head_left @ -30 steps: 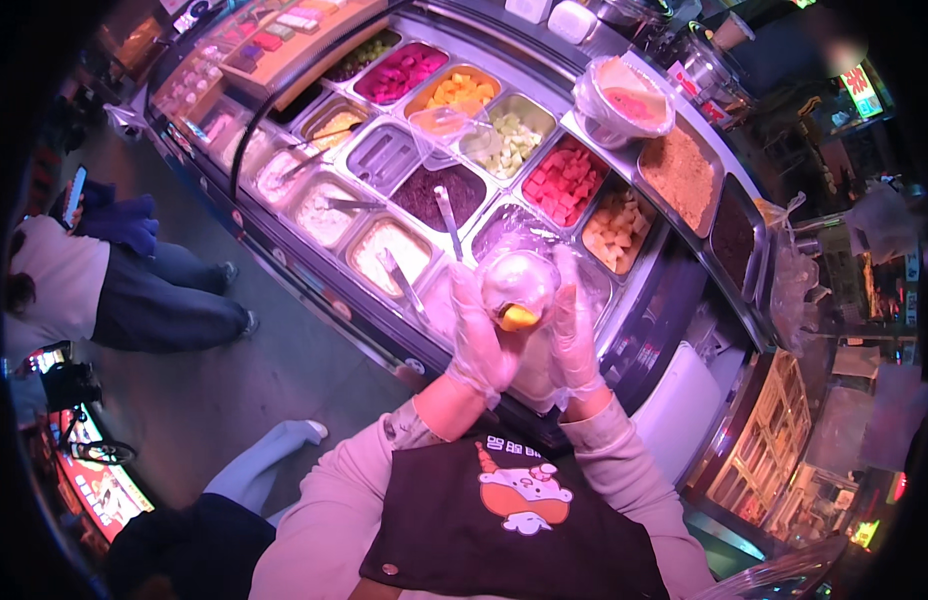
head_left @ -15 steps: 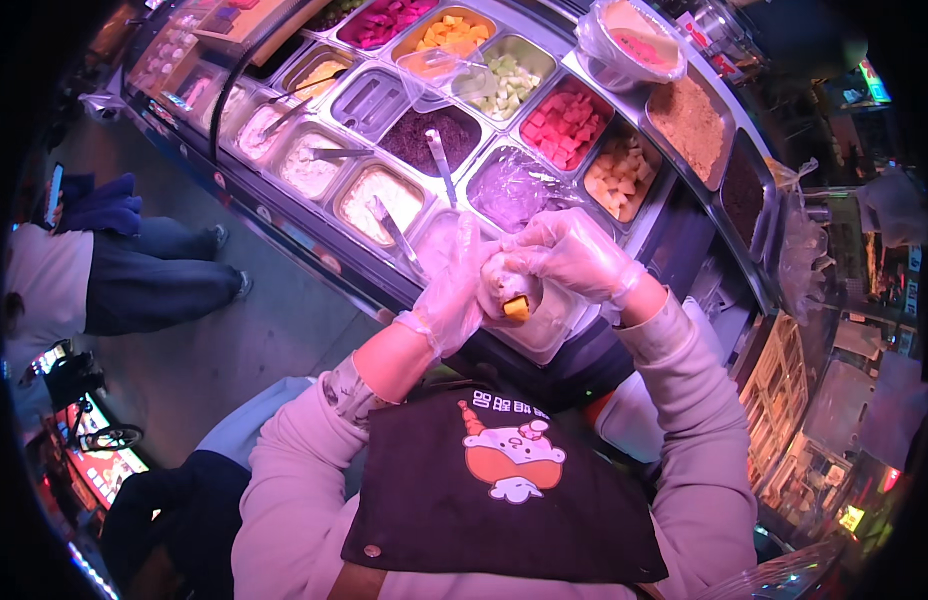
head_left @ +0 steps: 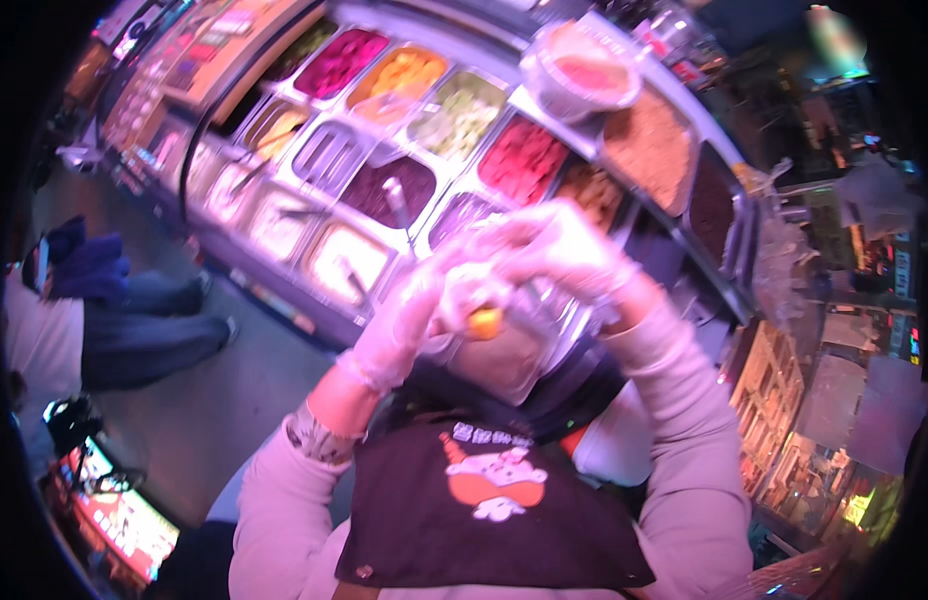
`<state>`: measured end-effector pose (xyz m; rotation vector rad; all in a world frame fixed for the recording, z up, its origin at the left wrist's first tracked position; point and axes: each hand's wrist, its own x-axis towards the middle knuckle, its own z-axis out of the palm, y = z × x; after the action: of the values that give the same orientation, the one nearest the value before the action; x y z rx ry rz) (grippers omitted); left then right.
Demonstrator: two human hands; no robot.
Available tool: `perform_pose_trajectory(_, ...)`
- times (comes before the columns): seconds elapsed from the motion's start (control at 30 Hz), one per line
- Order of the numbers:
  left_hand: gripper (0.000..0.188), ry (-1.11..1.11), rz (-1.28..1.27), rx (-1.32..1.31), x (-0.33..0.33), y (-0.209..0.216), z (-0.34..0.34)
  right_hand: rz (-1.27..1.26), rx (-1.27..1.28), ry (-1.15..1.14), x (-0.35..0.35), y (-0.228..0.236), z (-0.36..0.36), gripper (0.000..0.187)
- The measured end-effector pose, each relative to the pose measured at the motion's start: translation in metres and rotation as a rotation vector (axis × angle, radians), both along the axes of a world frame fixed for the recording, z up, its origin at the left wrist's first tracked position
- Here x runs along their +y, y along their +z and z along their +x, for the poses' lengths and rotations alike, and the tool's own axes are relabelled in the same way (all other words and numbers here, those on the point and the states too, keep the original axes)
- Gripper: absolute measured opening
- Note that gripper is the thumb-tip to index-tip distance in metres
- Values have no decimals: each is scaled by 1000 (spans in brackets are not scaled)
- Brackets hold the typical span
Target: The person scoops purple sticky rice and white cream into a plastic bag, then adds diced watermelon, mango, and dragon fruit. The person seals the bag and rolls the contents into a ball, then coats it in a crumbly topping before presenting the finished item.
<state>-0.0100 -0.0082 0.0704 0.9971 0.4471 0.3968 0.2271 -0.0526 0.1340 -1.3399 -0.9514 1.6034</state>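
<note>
Both of my hands wear thin clear plastic gloves and meet over the front of the food counter. My left hand point(head_left: 404, 318) cups a soft whitish filled ball point(head_left: 472, 293) from the left. A yellow chunk point(head_left: 484, 323), apparently fruit, shows at its near side. My right hand point(head_left: 576, 255) has its fingertips pinched at the upper right of the ball. Gloves and motion blur hide much of its outline. Just below lies a shallow pale tray point(head_left: 504, 362). Behind my fingers is a tub lined with clear plastic film point(head_left: 464, 218).
Metal tubs hold red cubes point(head_left: 524, 160), green cubes point(head_left: 459, 118), dark crumbs point(head_left: 392, 190) and white cream point(head_left: 346, 262) with a utensil. A plastic-covered bowl point(head_left: 582, 80) stands near a tray of tan crumbs point(head_left: 652, 150). A person point(head_left: 134, 320) stands beyond the counter at left.
The view has shifted, so the counter sits further left and lower. Both hands stay together on the ball, with the yellow chunk still showing.
</note>
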Motion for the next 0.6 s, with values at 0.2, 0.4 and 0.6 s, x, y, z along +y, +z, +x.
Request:
perform_pose_trajectory(0.2,56,-21,-362,-194,0,-11,52,105,-186,-103,-10,-50,3,26)
perform_pose_trajectory(0.4,55,137,-321,106,-11,-35,67,-76,-439,35,-14,-50,17,15)
perform_pose_trajectory(0.6,52,156,-281,144,-14,-46,80,105,-676,-23,-12,-44,13,16)
